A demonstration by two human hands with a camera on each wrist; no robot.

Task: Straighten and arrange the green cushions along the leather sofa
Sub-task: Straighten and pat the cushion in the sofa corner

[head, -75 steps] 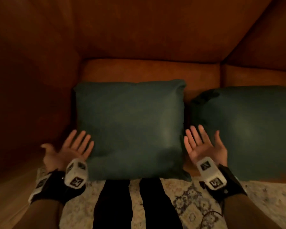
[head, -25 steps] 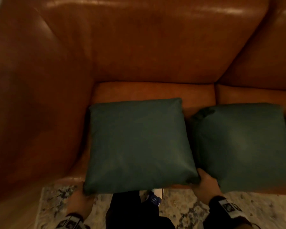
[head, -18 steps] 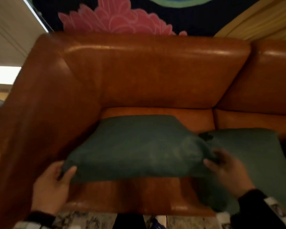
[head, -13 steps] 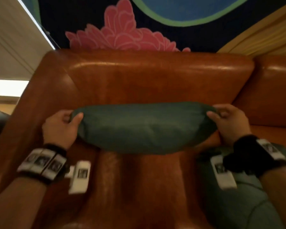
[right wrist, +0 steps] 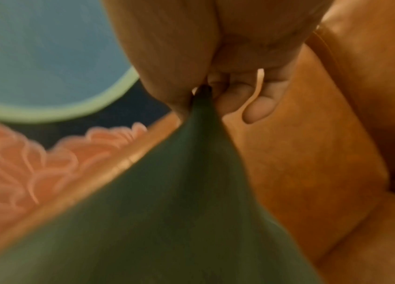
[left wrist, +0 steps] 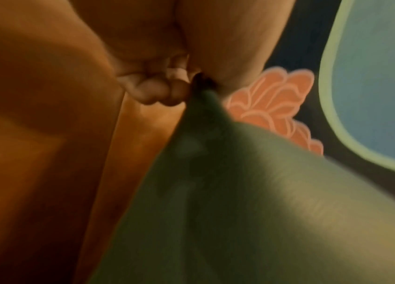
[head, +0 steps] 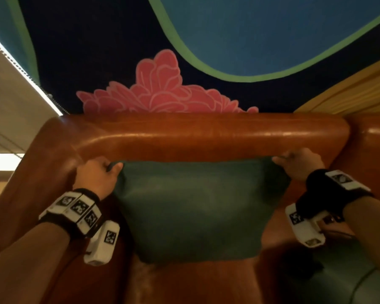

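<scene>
A dark green cushion (head: 195, 207) hangs upright in front of the backrest of the brown leather sofa (head: 206, 137). My left hand (head: 99, 174) pinches its top left corner, my right hand (head: 296, 163) its top right corner. In the left wrist view the curled fingers (left wrist: 157, 94) and thumb clamp the cushion's (left wrist: 228, 201) tip. The right wrist view shows the same pinch on the cushion's (right wrist: 167, 211) other corner, fingers (right wrist: 247, 98) curled. A second green cushion (head: 347, 281) lies flat on the seat at the lower right.
The sofa's left armrest (head: 31, 172) rises beside my left arm. Behind the backrest is a dark wall mural with a pink flower (head: 160, 93). Bare seat leather (head: 195, 281) shows below the held cushion.
Both hands took the cushion by its corners off the seat, lifted it and turned it upright against the backrest. In the last half second it swung from edge-on to face-on.
</scene>
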